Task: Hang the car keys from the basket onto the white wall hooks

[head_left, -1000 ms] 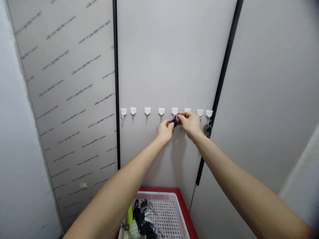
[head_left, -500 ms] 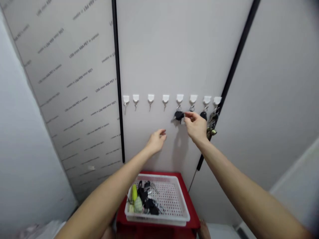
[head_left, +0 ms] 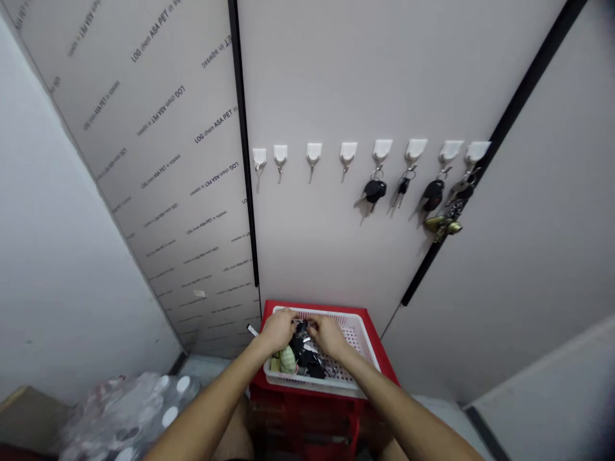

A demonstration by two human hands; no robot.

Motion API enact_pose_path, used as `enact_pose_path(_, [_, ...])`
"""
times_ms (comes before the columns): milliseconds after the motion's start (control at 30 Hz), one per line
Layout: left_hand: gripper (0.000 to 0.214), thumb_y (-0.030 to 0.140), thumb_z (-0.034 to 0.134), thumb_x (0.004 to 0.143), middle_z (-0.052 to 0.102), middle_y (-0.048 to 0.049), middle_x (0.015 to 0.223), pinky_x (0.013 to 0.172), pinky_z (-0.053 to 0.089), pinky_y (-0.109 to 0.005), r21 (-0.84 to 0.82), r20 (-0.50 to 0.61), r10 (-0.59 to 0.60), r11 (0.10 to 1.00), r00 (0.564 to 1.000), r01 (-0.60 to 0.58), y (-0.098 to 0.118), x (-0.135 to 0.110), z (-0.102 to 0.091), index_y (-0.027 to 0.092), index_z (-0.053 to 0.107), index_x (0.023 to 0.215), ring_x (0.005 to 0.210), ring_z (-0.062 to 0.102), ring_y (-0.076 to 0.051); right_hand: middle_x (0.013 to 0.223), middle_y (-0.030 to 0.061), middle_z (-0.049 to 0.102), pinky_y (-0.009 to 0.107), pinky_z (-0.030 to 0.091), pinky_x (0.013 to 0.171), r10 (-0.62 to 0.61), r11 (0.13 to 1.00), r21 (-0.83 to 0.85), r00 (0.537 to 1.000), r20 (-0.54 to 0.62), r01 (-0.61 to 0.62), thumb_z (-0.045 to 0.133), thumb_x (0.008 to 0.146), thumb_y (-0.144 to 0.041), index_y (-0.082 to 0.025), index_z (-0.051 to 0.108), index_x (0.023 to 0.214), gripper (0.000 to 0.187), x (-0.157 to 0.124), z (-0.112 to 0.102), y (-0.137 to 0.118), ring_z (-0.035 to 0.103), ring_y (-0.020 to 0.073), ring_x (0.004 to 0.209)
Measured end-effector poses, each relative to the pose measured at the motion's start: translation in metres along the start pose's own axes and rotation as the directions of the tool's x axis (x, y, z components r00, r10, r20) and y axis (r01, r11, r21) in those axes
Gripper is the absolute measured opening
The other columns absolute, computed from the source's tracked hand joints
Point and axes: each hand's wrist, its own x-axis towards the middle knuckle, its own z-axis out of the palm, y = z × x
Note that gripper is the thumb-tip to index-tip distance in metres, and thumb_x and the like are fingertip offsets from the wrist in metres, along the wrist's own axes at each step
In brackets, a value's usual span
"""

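Both hands are down in a white perforated plastic basket (head_left: 313, 383), over a pile of keys and fobs (head_left: 303, 352). My left hand (head_left: 279, 330) and my right hand (head_left: 327, 335) meet at the pile's far side, fingertips close together above dark keys. Whether they grip anything is hidden. A green-patterned fob (head_left: 288, 360) lies under my left hand. High on the wall is a row of several white adhesive hooks (head_left: 382, 150). The four rightmost carry keys, including a black-fobbed key (head_left: 374, 190) and a brass-coloured bunch (head_left: 442, 225).
The basket stands on a red crate (head_left: 379, 368) against the wall panels, which are joined by black strips (head_left: 245, 160). Film-printed panels (head_left: 163, 173) rise on the left. Shrink-wrapped bottles (head_left: 127, 416) sit low at left.
Both hands have dropped from the hooks into the basket. The black-fobbed key now hangs free on its hook. The view has tilted down, showing more of the crate and floor.
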Motion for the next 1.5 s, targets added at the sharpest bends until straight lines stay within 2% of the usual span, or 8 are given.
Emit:
enact_pose_path(133, [0.030, 0.013, 0.036, 0.065, 0.055, -0.0041, 0.093, 0.079, 0.032, -0.024, 0.011, 0.013, 0.021, 1.000, 1.000, -0.021, 0.001, 0.003, 0.006, 0.018, 0.052, 0.091, 0.088, 0.046, -0.014, 0.090, 0.0011, 0.058, 0.021, 0.034, 0.068, -0.032, 0.998, -0.055, 0.999, 0.009, 0.033, 0.041, 0.064, -0.017, -0.026, 0.052, 0.094, 0.034, -0.001, -0.001, -0.006, 0.051, 0.0132, 0.081])
enact_pose_path(500, [0.028, 0.013, 0.037, 0.065, 0.056, -0.0056, 0.091, 0.078, 0.033, -0.027, 0.003, 0.024, 0.003, 1.000, 1.000, -0.003, 0.004, 0.004, 0.006, 0.017, 0.054, 0.087, 0.088, 0.047, -0.016, 0.070, 0.0075, 0.060, 0.022, 0.033, 0.058, 0.029, 0.980, -0.199, 1.000, -0.008, -0.030, 0.036, 0.069, -0.020, -0.017, 0.058, 0.066, 0.023, 0.002, -0.004, -0.010, 0.053, 0.0146, 0.068])
enact_pose_path(600, [0.031, 0.013, 0.038, 0.065, 0.054, -0.0063, 0.096, 0.079, 0.034, -0.025, -0.209, -0.012, -0.023, 0.978, 1.000, 0.020, 0.005, 0.005, 0.004, 0.014, 0.051, 0.093, 0.089, 0.047, -0.014, 0.068, 0.0067, 0.058, 0.021, 0.034, 0.059, -0.047, 0.998, -0.049, 0.992, -0.114, 0.042, 0.034, 0.070, -0.020, -0.015, 0.056, 0.063, 0.024, 0.003, -0.016, -0.010, 0.051, 0.0127, 0.065])
enact_pose_path(733, [0.034, 0.014, 0.035, 0.068, 0.050, -0.0045, 0.103, 0.083, 0.032, -0.021, -0.572, -0.052, 0.008, 0.819, 0.999, -0.036, 0.015, 0.010, -0.007, 0.012, 0.045, 0.100, 0.093, 0.045, -0.010, 0.057, 0.0023, 0.053, 0.021, 0.037, 0.054, -0.048, 0.934, 0.341, 0.985, -0.164, 0.102, 0.034, 0.070, -0.027, -0.014, 0.051, 0.062, 0.023, 0.007, -0.043, -0.012, 0.048, 0.0104, 0.055])
enact_pose_path(867, [0.033, 0.014, 0.034, 0.069, 0.051, -0.0032, 0.102, 0.085, 0.030, -0.024, -0.748, -0.101, 0.025, 0.657, 0.995, -0.093, 0.036, 0.018, -0.024, 0.013, 0.045, 0.100, 0.093, 0.044, -0.011, 0.051, -0.0021, 0.049, 0.021, 0.039, 0.052, 0.029, 0.750, 0.657, 0.989, -0.143, 0.073, 0.039, 0.065, -0.033, -0.014, 0.047, 0.062, 0.021, 0.013, -0.072, -0.020, 0.046, 0.0081, 0.048])
enact_pose_path(1100, [0.023, 0.013, 0.039, 0.067, 0.055, -0.0041, 0.087, 0.076, 0.034, -0.024, -0.860, -0.245, 0.063, 0.446, 0.967, -0.247, 0.068, 0.042, -0.062, 0.011, 0.049, 0.088, 0.082, 0.046, -0.012, 0.047, -0.0034, 0.049, 0.021, 0.039, 0.049, 0.025, 0.645, 0.745, 0.970, -0.241, 0.168, 0.050, 0.057, -0.035, -0.013, 0.048, 0.057, 0.022, 0.020, -0.130, -0.046, 0.046, 0.0067, 0.044])
enact_pose_path(1333, [0.009, 0.016, 0.040, 0.068, 0.050, 0.0007, 0.067, 0.056, 0.035, -0.018, -0.865, -0.359, -0.026, 0.384, 0.933, -0.322, 0.104, 0.066, -0.134, 0.014, 0.044, 0.077, 0.060, 0.046, -0.006, 0.045, -0.0037, 0.050, 0.020, 0.041, 0.045, -0.037, 0.654, 0.670, 0.900, -0.434, 0.351, 0.051, 0.058, -0.027, -0.013, 0.049, 0.058, 0.014, 0.041, -0.201, -0.088, 0.047, 0.0061, 0.041])
enact_pose_path(1500, [0.010, 0.017, 0.036, 0.071, 0.048, 0.0018, 0.060, 0.045, 0.032, -0.015, -0.848, -0.370, -0.113, 0.446, 0.922, -0.285, 0.129, 0.082, -0.175, 0.014, 0.043, 0.077, 0.048, 0.045, -0.004, 0.042, -0.0041, 0.049, 0.016, 0.040, 0.039, 0.030, 0.637, 0.655, 0.836, -0.548, 0.407, 0.046, 0.064, -0.018, -0.014, 0.048, 0.057, 0.008, 0.061, -0.235, -0.105, 0.045, 0.0046, 0.037])
